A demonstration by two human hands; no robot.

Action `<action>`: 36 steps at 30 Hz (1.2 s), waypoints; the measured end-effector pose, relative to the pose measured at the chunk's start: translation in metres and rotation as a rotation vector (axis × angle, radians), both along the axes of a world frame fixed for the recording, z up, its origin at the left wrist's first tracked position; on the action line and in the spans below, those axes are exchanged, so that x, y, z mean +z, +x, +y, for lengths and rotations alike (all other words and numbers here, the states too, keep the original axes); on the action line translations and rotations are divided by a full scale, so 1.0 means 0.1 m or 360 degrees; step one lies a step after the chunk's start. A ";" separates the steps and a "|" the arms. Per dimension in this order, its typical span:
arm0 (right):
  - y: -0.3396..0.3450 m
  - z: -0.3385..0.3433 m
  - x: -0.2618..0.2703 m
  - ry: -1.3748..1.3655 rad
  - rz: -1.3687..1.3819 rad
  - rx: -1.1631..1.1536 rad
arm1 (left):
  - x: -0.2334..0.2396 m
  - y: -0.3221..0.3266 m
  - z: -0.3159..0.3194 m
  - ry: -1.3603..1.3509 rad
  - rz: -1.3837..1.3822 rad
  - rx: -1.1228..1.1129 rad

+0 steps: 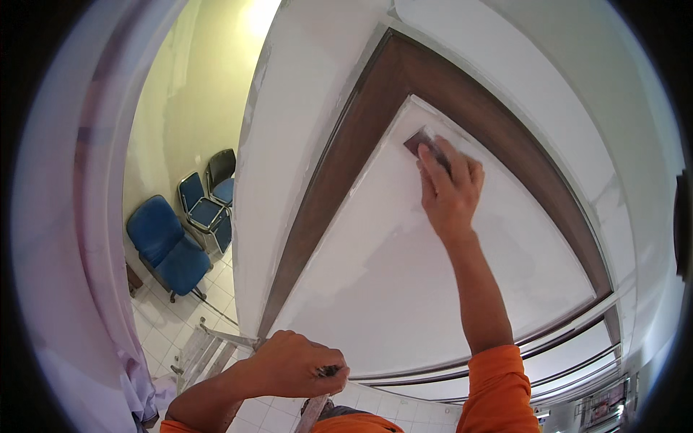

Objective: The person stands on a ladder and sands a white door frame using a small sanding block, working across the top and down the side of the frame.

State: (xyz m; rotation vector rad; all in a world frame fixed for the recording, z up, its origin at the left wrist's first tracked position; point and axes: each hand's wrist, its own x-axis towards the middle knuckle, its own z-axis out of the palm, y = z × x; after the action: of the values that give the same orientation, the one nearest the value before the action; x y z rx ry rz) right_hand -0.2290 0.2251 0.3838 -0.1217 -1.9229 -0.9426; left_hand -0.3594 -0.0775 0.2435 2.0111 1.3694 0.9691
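Note:
My right hand (453, 187) holds a dark, flat rectangular scraper or sanding pad (416, 139) against the upper corner of a white wall panel (400, 314). Motion blur hides which of the two it is. A wide brown frame (346, 178) borders the panel, and uneven grey-white patches mark its surface. Low and to the left, my left hand (298, 365) is closed around a small dark object (328, 371). Mostly covered by the fingers, that object cannot be identified. The left fist is near the panel's lower edge, above part of a ladder.
A paint-spattered stepladder (203, 349) stands below on the white tiled floor (157, 319). Farther left are a blue office chair (170, 243) and stacked metal-framed chairs (206, 211). Pale draped sheeting (76, 260) hangs along the left side. More framed panels (568, 349) continue at lower right.

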 end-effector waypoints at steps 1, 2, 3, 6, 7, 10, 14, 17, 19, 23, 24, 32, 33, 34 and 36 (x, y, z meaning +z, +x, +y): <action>-0.01 0.05 -0.06 0.0037 0.0045 -0.0009 | 0.00 0.01 0.00 -0.0013 0.0006 -0.0006; 0.06 0.08 -0.27 -0.0005 -0.0071 -0.0021 | 0.00 0.02 0.01 -0.0005 0.0005 -0.0017; 0.14 0.14 -0.53 -0.0129 -0.0296 -0.0057 | -0.01 0.03 0.02 0.0062 0.0037 -0.0001; 0.19 0.06 -0.83 -0.0406 -0.0847 -0.0009 | -0.01 0.01 -0.01 0.0072 0.0048 0.0017; 0.21 0.08 -0.75 -0.0378 -0.0861 -0.0022 | -0.01 -0.01 -0.02 0.0030 0.0024 0.0005; 0.05 0.00 -0.02 -0.0094 -0.0390 -0.0042 | 0.01 -0.01 -0.02 -0.0031 -0.0016 -0.0005; -0.05 0.03 0.13 0.0060 -0.0134 -0.0047 | 0.01 -0.03 -0.02 -0.0016 0.0012 0.0005; 0.12 0.02 -0.30 -0.0130 -0.0704 -0.0055 | 0.03 0.00 0.00 -0.0060 0.0052 -0.0015; 0.08 0.04 -0.13 -0.0075 -0.0608 -0.0029 | 0.01 -0.01 -0.01 -0.0049 -0.0027 -0.0042; 0.02 0.06 0.32 0.0122 -0.0103 0.0028 | 0.03 0.01 -0.01 -0.0066 -0.0013 -0.0024; 0.01 0.10 0.25 0.0138 -0.0128 0.0038 | 0.04 0.00 -0.01 -0.0077 -0.0009 -0.0035; 0.05 -0.03 0.21 -0.0039 -0.0091 -0.0126 | 0.02 -0.01 0.00 -0.0032 0.0046 -0.0026; 0.05 -0.01 0.11 -0.0008 -0.0325 -0.0072 | 0.02 -0.01 0.01 -0.0025 0.0023 -0.0026; 0.05 0.01 0.05 0.0023 -0.0558 -0.0017 | 0.02 -0.02 0.01 -0.0018 0.0000 -0.0024; 0.07 -0.01 0.24 -0.0012 -0.0609 -0.0039 | 0.03 -0.02 0.02 -0.0011 0.0021 -0.0027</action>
State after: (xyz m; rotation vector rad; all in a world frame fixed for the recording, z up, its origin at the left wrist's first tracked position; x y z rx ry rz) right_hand -0.2216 0.2246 0.4082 0.0343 -2.2789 -1.0313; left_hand -0.3615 -0.0760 0.2466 2.0246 1.3590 0.9440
